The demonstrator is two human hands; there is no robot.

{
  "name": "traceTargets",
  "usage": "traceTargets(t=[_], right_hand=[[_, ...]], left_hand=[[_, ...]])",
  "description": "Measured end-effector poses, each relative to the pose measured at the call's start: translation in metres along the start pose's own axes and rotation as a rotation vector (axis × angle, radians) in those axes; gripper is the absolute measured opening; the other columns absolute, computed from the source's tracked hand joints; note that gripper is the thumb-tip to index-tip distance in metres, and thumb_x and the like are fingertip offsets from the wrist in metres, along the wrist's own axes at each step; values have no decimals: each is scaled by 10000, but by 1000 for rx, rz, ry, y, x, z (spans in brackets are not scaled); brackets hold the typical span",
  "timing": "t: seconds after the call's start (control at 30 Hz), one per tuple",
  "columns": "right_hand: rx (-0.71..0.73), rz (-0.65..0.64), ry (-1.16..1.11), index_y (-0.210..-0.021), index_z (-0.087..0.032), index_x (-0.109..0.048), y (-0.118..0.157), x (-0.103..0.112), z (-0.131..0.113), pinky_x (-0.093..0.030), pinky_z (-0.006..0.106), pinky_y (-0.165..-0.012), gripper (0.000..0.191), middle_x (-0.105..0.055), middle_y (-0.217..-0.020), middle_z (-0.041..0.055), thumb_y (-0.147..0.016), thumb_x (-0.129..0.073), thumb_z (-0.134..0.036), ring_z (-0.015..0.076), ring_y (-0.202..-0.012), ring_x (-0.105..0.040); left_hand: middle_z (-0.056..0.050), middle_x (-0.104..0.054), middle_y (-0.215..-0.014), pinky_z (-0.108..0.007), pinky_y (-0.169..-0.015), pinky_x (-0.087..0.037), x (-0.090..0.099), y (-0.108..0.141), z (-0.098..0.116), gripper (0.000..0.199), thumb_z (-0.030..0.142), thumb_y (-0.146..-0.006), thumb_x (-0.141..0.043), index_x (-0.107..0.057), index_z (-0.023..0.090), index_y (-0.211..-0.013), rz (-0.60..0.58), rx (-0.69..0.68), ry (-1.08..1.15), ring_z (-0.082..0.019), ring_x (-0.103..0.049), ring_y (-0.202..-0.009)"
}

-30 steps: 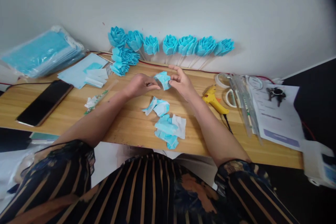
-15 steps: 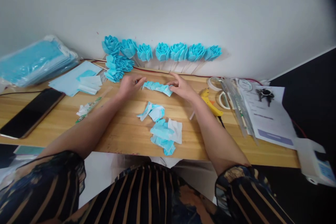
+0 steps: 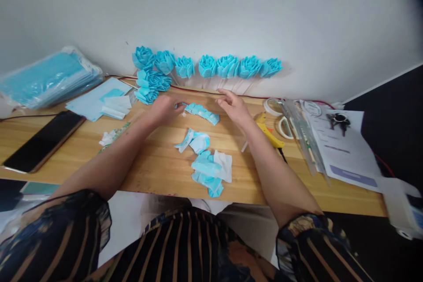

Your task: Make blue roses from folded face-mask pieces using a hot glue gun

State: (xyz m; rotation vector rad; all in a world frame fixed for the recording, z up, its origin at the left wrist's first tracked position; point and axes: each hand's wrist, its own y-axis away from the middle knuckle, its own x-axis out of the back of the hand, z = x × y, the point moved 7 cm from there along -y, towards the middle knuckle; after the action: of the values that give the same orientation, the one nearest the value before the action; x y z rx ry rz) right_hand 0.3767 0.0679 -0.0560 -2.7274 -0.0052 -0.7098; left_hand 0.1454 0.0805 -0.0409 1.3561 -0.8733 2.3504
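A pleated strip of light blue material [image 3: 202, 113] lies on the wooden table between my hands. My left hand [image 3: 167, 109] is at its left end, fingers curled, with a small bit of something at the fingertips that I cannot make out. To the right of the strip, my right hand [image 3: 233, 105] hovers with fingers apart and nothing in them. Nearer to me lie crumpled blue and white pieces [image 3: 197, 141] and a second loose pile [image 3: 208, 169]. Several blue fabric flowers [image 3: 228, 66] on thin sticks lean against the wall behind.
At the left are a bag of blue masks [image 3: 49, 79], blue sheets [image 3: 95, 99] and a phone [image 3: 44, 141]. On the right lie a yellow glue gun [image 3: 271, 135], tape rolls [image 3: 284, 128], clear sticks [image 3: 302, 141], papers [image 3: 346, 154] and keys [image 3: 339, 120].
My right hand has let go of the strip's right end and opened beside it. The whole view has shifted slightly.
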Motion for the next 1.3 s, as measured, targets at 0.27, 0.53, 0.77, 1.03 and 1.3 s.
traceTargets(t=[0.27, 0.53, 0.77, 1.03, 1.3], right_hand=[[-11, 28, -24, -1171, -215, -676, 2, -3, -1, -524, 441, -944, 371, -753, -965, 55, -830, -589, -332, 248, -1002, -702], [78, 122, -119, -1169, -201, -678, 4, 16, -39, -545, 436, -929, 345, -749, -955, 67, -866, -577, -333, 235, -980, -710], [41, 107, 21, -1174, -226, -704, 58, 61, -59, -546, 480, -912, 331, -755, -960, 58, -873, -597, -311, 258, -991, -709], [-24, 106, 97, -1208, -205, -684, 98, 85, -50, -564, 449, -859, 372, -773, -990, 73, -864, -585, -308, 238, -936, -718], [28, -53, 155, -1246, -228, -673, 126, 55, -66, -539, 394, -861, 370, -773, -1015, 59, -903, -561, -312, 222, -951, -716]], left_hand=[[-51, -727, -749, -277, -562, -284, -11, 5, -10, 207, 393, -771, -679, -774, 241, -874, -174, 123, -148, -200, -589, -653], [-76, -724, -807, -293, -596, -273, -19, 7, -5, 161, 241, -834, -543, -700, 211, -826, -237, 117, -223, -224, -596, -708], [-77, -672, -819, -294, -642, -329, 12, 0, -4, 199, 308, -867, -485, -636, 180, -886, -63, 156, 36, -206, -552, -720], [-15, -577, -728, -287, -647, -320, 55, 7, 30, 172, 297, -892, -462, -584, 176, -888, -119, 155, 9, -155, -479, -673], [-5, -674, -771, -297, -716, -425, 101, 133, 56, 282, 377, -937, -440, -599, 207, -777, -328, 168, -16, -177, -598, -716]])
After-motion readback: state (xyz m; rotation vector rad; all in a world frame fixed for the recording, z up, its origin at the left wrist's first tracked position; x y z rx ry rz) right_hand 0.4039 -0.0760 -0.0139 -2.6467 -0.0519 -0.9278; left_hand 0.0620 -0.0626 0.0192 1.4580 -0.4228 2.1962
